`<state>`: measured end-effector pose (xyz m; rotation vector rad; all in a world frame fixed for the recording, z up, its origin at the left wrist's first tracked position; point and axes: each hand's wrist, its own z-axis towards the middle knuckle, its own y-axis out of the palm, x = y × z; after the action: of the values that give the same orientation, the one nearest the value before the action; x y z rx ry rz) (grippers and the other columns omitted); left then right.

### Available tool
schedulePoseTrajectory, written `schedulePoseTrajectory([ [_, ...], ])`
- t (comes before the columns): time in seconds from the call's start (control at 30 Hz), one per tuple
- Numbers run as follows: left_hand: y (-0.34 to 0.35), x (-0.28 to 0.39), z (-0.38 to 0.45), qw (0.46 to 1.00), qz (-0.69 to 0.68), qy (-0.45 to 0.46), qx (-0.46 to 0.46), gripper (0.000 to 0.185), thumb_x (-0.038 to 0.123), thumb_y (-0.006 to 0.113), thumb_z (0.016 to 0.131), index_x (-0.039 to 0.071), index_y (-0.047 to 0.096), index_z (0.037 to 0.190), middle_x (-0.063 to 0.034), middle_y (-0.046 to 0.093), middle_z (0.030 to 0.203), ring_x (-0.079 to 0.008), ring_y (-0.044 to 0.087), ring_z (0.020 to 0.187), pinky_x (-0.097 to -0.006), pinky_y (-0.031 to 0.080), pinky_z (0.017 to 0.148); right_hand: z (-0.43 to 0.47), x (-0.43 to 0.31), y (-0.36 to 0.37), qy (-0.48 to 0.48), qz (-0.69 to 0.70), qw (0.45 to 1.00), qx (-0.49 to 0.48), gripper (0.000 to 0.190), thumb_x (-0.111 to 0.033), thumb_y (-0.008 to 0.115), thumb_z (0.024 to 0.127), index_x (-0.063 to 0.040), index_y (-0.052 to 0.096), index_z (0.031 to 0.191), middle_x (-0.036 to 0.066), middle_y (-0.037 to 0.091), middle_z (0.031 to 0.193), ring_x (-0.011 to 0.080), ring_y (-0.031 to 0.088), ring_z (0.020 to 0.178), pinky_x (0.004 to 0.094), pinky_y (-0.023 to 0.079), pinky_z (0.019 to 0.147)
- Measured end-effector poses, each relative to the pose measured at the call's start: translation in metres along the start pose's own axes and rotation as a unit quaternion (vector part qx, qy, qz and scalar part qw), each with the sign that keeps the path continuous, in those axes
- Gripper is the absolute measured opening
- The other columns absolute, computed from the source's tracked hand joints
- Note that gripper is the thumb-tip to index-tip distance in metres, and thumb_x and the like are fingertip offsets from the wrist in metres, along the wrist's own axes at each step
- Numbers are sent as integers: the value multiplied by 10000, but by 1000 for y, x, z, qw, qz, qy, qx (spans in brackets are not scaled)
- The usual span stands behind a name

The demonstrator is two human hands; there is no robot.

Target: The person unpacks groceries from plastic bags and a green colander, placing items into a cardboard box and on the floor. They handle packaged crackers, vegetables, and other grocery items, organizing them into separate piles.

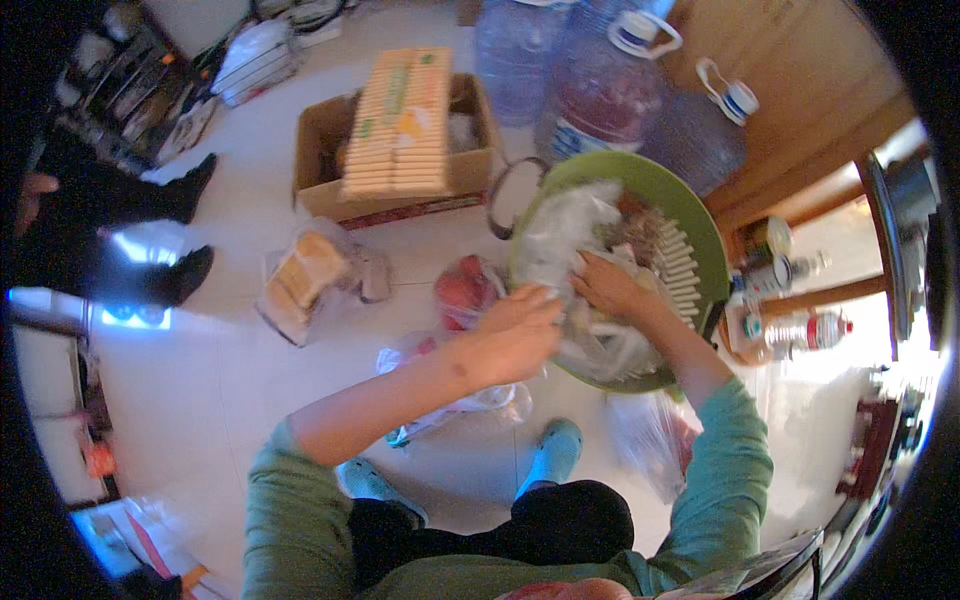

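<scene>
A round green plastic tub (637,172) stands before me, with crumpled clear plastic bags (562,225) and brown scraps (637,229) in it. My right hand (611,285) reaches over the near rim, its fingers sunk in the clear plastic. At the tub's left rim, my left hand (521,337) meets the same plastic with bent fingers; blur hides whether it grips. White parallel slats (679,262) show along the tub's right inner side. Just left of the tub, red round things in a clear bag (465,292) lie on the floor.
Large water jugs (607,97) stand behind the tub. Farther left are a cardboard box (319,157) with an orange-striped pack (401,120) on top, and bagged sliced bread (307,277). Another person's dark shoes (187,277) are at left. A plastic bag (652,435) lies by my right foot.
</scene>
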<state>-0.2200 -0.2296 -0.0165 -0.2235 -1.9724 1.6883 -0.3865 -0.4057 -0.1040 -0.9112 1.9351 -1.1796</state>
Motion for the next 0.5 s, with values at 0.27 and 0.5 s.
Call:
schedulePoseTrajectory([
  [0.27, 129, -20, 132, 972, -29, -143, -183, 255, 215, 588, 711, 160, 685, 940, -71, 642, 1003, -221, 615, 889, -416, 475, 694, 56, 4, 16, 75, 77, 992, -62, 635, -506, 339, 918, -4, 405, 1302, 301, 381, 1320, 408, 445, 1171, 424, 338, 999],
  [0.5, -1, -16, -21, 971, -76, 11, 225, 243, 199, 546, 828, 71, 608, 1025, -125, 594, 1070, -290, 564, 1009, -422, 447, 851, -1, -32, -90, 107, -81, 990, -43, 432, -394, 483, 881, -76, 554, 1166, 197, 612, 1060, 354, 600, 942, 413, 467, 821],
])
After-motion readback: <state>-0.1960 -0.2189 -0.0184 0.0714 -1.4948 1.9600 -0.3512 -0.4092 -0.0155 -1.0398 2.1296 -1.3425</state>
